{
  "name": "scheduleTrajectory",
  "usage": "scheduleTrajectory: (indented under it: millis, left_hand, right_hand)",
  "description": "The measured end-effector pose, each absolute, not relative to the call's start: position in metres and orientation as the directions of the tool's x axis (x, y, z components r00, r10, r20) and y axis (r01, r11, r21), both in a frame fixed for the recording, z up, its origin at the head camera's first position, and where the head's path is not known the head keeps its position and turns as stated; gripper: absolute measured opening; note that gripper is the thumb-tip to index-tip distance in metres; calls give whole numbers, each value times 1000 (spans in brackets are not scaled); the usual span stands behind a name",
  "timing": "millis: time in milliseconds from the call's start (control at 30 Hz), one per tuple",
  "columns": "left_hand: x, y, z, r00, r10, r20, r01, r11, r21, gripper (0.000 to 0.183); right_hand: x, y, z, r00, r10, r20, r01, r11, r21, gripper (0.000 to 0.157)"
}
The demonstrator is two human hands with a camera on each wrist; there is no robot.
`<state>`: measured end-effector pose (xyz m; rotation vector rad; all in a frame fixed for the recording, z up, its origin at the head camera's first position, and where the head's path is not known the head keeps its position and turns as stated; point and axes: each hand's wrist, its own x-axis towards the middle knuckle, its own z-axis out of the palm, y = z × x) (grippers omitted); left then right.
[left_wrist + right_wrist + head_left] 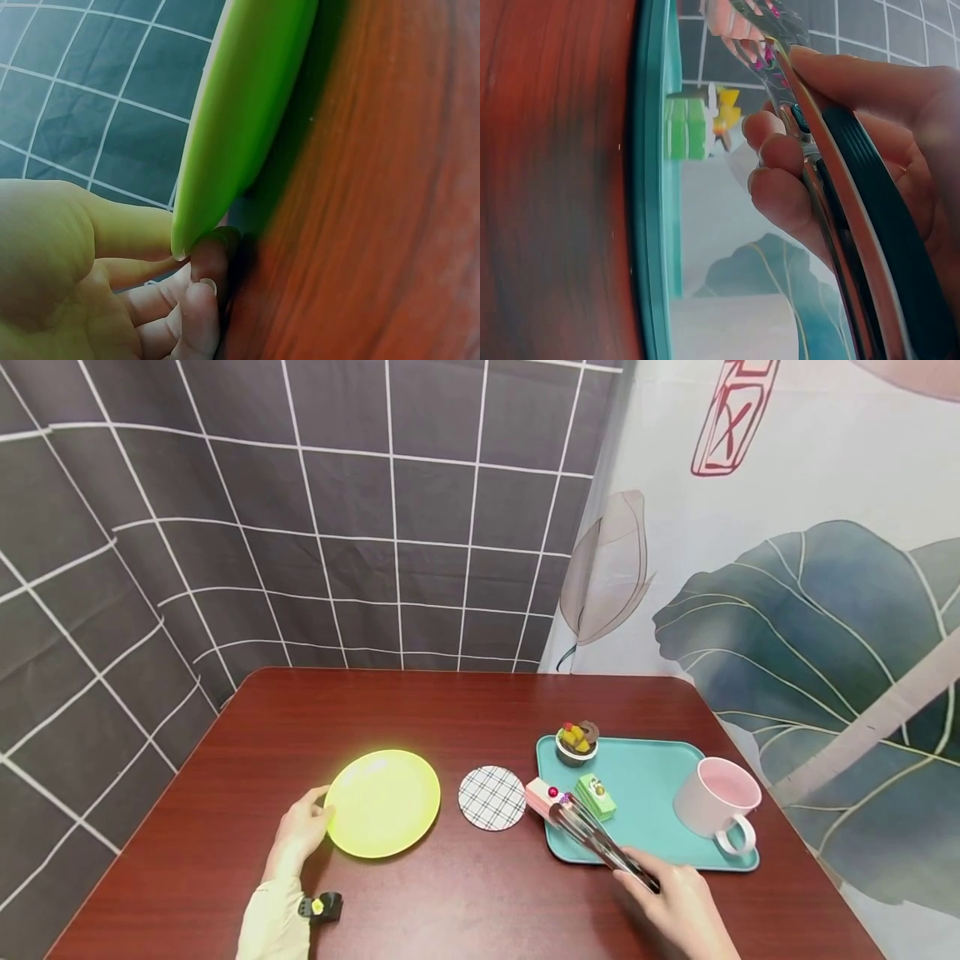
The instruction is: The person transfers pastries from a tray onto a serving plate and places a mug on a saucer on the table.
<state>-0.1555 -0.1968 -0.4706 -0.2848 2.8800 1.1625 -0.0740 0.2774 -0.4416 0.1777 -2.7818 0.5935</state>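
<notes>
My left hand (300, 828) pinches the left rim of a yellow plate (384, 803) between thumb and fingers. In the left wrist view the rim of the plate (240, 127) stands between thumb and fingertips, close over the wood. My right hand (675, 893) grips metal tongs (600, 842) with dark handles. Between the tong tips is a pink cake slice (538, 797) with a red berry on top, over the tray's left edge. The right wrist view shows the pink cake slice (731, 21) raised above the level of the green cake slice (686, 127).
A teal tray (652, 768) carries the green cake slice, a fruit-topped cupcake (576, 745) and a pink mug (716, 797). A round checked coaster (492, 798) lies between plate and tray. Curtains hang behind the brown table (450, 910).
</notes>
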Motion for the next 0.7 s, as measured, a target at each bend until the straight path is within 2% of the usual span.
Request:
scheduleTrajectory:
  millis: [533, 700]
  left_hand:
    - [-154, -196, -468, -984, -155, -88, -172, 697, 697, 45]
    - [-153, -196, -468, -985, -155, -81, -167, 697, 698, 45]
  right_hand:
    - [-85, 250, -443, -839, -175, 516, -377, 870, -318, 28]
    - [-87, 241, -441, -834, -196, 516, -397, 862, -315, 29]
